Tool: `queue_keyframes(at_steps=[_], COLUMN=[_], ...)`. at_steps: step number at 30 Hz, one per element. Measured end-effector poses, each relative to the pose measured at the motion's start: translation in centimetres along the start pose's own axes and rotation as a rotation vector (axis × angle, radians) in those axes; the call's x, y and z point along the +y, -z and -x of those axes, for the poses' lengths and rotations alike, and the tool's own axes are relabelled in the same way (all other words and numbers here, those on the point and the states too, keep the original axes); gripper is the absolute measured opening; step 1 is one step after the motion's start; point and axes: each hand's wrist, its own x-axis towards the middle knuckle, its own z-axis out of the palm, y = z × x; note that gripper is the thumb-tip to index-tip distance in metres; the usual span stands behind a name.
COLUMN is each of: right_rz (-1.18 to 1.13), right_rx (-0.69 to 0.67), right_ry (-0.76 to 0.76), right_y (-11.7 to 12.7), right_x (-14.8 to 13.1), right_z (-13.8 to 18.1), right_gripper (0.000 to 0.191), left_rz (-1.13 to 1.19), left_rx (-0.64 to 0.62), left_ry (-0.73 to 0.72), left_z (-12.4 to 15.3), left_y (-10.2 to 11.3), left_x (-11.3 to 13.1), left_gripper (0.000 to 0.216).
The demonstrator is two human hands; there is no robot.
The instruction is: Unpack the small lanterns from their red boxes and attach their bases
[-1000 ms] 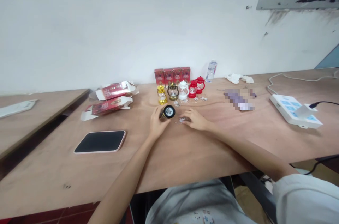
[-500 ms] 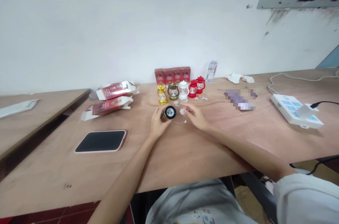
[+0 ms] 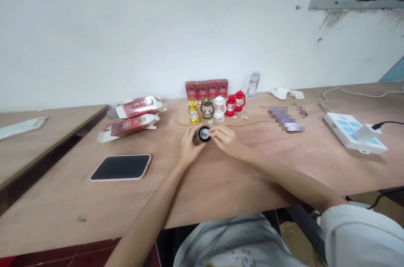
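Observation:
In my left hand (image 3: 190,146) is a small dark lantern (image 3: 203,134), tipped so its round black base with a pale centre faces me. My right hand (image 3: 224,138) is closed in a pinch, its fingertips at that base. A small white piece seems to be between those fingertips, mostly hidden. Just beyond my hands stand more lanterns upright: a gold lantern (image 3: 194,113), a bronze lantern (image 3: 207,109), a white lantern (image 3: 219,107) and two red ones, the nearer red lantern (image 3: 230,106) among them. Small clear and white scraps (image 3: 244,117) lie before them.
Behind the lanterns, several red boxes (image 3: 202,90) stand by a water bottle (image 3: 253,84). Opened red cartons (image 3: 135,125) and a phone (image 3: 120,168) lie left. To the right are a pixelated purple item (image 3: 284,117), crumpled tissue (image 3: 280,93) and a power strip (image 3: 350,130).
My right hand has moved left, bringing the white piece from beside the lantern to its base. My left hand still holds the lantern in nearly the same place.

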Motion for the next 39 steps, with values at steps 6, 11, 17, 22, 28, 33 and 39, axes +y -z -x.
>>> queue_keyframes(at_steps=[6,11,17,22,28,33,39], right_rz=[0.101,0.138,0.056,-0.094,-0.212,-0.231,-0.125], right_rx=[-0.086,-0.135,-0.104,-0.092,0.008,0.095,-0.005], right_ry=[0.166,0.175,0.055,-0.047,-0.239,-0.317,-0.135], right_y=[-0.2,0.0,0.0,0.0,-0.6,-0.4,-0.3], right_x=[0.0,-0.2,-0.4,-0.7,-0.9,-0.9,-0.6], right_z=[0.8,0.8,0.4,0.0,-0.2,-0.2,0.4], right_gripper=[0.026,0.027,0.033,0.036,0.020,0.008,0.013], left_rz=[0.006,0.005,-0.008,-0.022,-0.021,-0.025,-0.014], left_rx=[0.003,0.012,-0.004,-0.007,0.006,-0.009,-0.002], left_ry=[-0.011,-0.014,-0.019,-0.018,-0.049,-0.029,-0.037], left_z=[0.0,0.0,0.0,0.0,0.0,0.0,0.1], left_y=[0.0,0.0,0.0,0.0,0.0,0.0,-0.1], left_x=[0.0,0.1,0.2,0.2,0.3,0.3,0.4], left_gripper=[0.042,0.042,0.043,0.043,0.043,0.043,0.042])
